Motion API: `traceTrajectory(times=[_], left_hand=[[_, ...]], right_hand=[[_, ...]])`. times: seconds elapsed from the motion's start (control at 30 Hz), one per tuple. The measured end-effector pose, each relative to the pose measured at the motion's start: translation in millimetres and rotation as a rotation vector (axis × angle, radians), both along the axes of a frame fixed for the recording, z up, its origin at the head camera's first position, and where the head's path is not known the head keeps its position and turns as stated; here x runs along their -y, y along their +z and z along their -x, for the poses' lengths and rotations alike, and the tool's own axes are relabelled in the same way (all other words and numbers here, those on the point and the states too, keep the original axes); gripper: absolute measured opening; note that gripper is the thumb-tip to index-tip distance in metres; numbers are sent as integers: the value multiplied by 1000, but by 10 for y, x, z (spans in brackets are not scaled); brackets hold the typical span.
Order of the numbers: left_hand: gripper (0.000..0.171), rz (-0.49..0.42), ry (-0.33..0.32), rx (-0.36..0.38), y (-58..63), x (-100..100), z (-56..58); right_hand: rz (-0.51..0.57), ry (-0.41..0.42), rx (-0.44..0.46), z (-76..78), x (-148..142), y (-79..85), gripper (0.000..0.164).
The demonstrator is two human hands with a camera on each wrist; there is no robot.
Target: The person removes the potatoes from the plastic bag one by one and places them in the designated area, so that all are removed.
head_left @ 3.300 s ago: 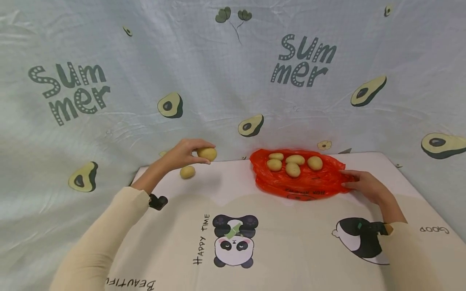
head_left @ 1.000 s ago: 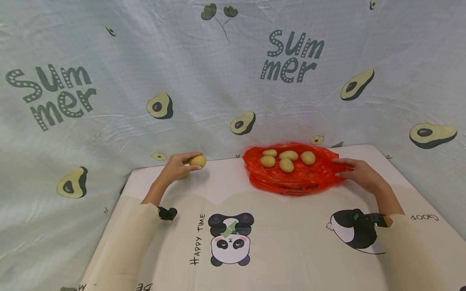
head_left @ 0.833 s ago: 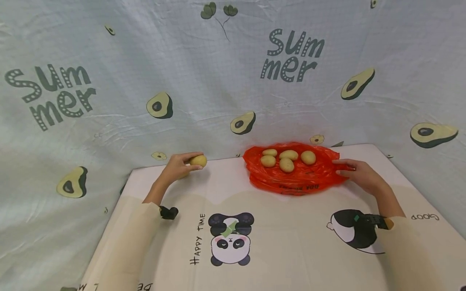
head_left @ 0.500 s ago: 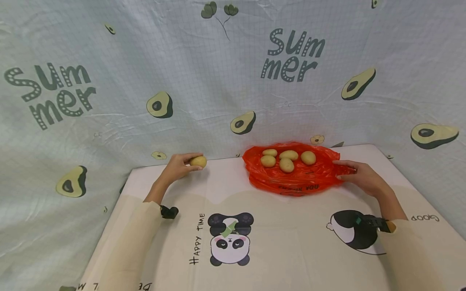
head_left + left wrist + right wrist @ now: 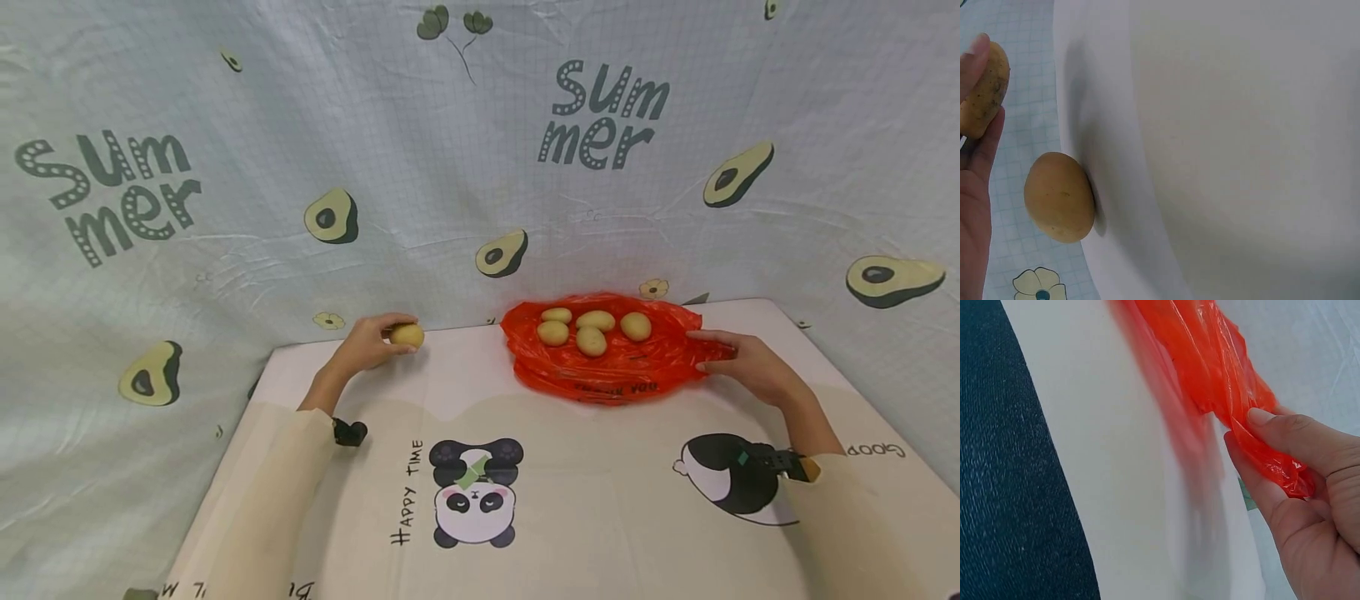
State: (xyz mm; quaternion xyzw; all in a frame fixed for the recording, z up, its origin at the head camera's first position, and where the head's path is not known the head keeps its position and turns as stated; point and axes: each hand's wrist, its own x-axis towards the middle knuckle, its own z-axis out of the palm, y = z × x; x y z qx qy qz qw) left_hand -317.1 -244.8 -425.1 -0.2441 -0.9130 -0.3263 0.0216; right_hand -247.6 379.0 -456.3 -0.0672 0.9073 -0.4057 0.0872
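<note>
Potato (image 5: 407, 336) first, head view: you have it pinched in your left hand (image 5: 367, 343), thumb below, fingers above, close to the back edge of the bench (image 5: 472, 392); can't tell whether it touches the surface. Off to its right, well apart, a crumpled red plastic bag (image 5: 615, 375) lies spread out, five other potatoes (image 5: 592, 341) grouped on it, "THANK YOU" lettering on the near side. Your right hand (image 5: 753, 367) grips the bag's right end. Panda print (image 5: 476, 496) on the bench cover in front of you; avocado-patterned curtain (image 5: 420, 150) behind. Left wrist view: potato between your thumb and fingers, dark specks on its skin; a second potato (image 5: 1060, 197) sits apart from your hand, by the bench edge. Right wrist view: your thumb and fingers pinch a gathered, twisted end of the red plastic.
</note>
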Motion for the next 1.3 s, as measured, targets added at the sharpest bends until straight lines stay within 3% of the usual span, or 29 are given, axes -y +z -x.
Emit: traceTrajectory(times=[0.2, 0.57, 0.8, 1.3], left_hand=[[50, 81, -16, -2, 18, -13, 76], [46, 256, -5, 39, -77, -104, 153], [52, 275, 3, 110, -64, -94, 136], [47, 309, -73, 65, -39, -37, 107]], right_hand=[[5, 5, -14, -21, 16, 42, 62], [2, 3, -36, -38, 21, 2, 59], [-6, 8, -31, -24, -7, -32, 60], [0, 2, -21, -33, 12, -10, 59]])
